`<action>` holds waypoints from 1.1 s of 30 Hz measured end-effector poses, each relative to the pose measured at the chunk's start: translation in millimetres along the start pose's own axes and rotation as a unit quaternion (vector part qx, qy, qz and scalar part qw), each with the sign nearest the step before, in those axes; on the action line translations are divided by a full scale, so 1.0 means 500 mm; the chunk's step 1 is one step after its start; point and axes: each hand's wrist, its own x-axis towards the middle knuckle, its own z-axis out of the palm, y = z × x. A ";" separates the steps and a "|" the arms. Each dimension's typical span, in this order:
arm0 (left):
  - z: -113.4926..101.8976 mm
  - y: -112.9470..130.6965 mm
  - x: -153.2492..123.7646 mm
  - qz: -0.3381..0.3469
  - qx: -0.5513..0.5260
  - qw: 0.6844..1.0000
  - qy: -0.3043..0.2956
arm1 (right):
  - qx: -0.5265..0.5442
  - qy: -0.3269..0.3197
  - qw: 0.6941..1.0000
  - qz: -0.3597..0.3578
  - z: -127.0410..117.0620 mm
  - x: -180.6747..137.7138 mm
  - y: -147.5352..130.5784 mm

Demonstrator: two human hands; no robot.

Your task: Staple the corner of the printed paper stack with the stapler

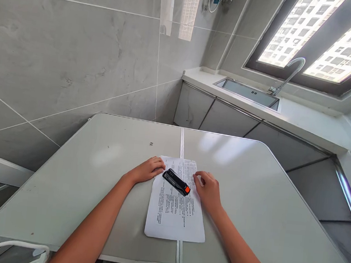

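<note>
Head camera is showing you printed paper [174, 232] lying flat on the worktop [257, 215], spanning its pale seam [178, 253], with a black stapler [173, 179] resting slantwise on the upper half, its orange end [187, 189] facing your right side. Your right hand [209, 190] is curling at the paper's right edge, thumb and forefinger drawn close together; I cannot tell whether they are pinching the paper. Your left hand [151, 170] is lying at the upper left edge, fingers gathered and half bent, tips just beside the stapler's other end; whether it is gripping anything is unclear. You should probably be keeping light, equal pressure on both edges, so the paper is staying square and the stapler is not sliding; squeezing hard would likely be creasing the margins. Two small dark bits [151, 143], perhaps staples, are lying beyond your left hand, and a sink [244, 91] is sitting farther off, rightward.
</note>
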 end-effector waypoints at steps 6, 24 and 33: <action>-0.007 -0.015 -0.005 -0.002 -0.012 0.999 -0.030 | 0.041 -0.143 0.981 -0.121 0.025 -0.027 -0.062; 0.001 0.003 0.011 -0.059 -0.016 0.998 -0.004 | 0.112 -0.071 0.987 -0.094 0.055 0.068 0.026; 0.054 0.003 0.033 -0.100 0.054 0.991 0.066 | 0.108 0.016 0.992 -0.068 0.037 0.066 0.031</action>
